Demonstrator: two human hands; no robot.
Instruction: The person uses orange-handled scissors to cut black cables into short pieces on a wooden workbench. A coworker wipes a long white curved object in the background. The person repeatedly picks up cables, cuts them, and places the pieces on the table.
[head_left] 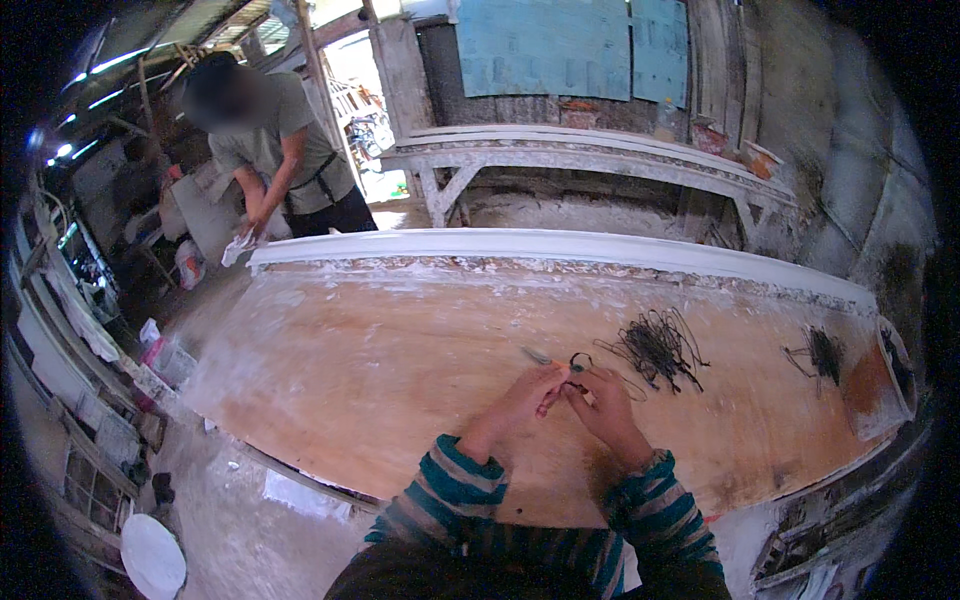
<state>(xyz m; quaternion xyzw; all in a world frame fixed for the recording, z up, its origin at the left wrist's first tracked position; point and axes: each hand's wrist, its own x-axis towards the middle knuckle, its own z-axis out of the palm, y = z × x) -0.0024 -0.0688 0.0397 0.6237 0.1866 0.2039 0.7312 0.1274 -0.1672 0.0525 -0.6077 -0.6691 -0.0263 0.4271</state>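
A: What sits between the hands?

B: A small loop of dark wire [580, 361], just above the fingertips, at about twelve o'clock from the two hands. It lies near the middle of the long wooden workbench [380, 370], toward the near edge.

A: And the fingers?

B: The left hand [522, 402] has its fingers drawn together, thumb against forefinger, pinching the wire's end. The right hand [604, 405] meets it fingertip to fingertip, fingers also bunched and pinching the same strand. Both are closed on it; the exact grip point is too small to make out.

A: Anything right beside them?

B: A slim pair of pliers or cutters [537, 355] lies on the board at eleven o'clock from the left hand, just apart from the loop. At two o'clock from the right hand there is a tangled heap of dark wire pieces [658, 350], near but not touching.

A: Farther out?

B: A smaller wire bundle [822, 355] at three o'clock, well apart, close to the bench's right end. Along the far edge runs a white plaster moulding [560, 245]. At ten o'clock, beyond the bench's left end, another person [285, 150] in a grey shirt bends over, hands on a pale cloth [238, 247].
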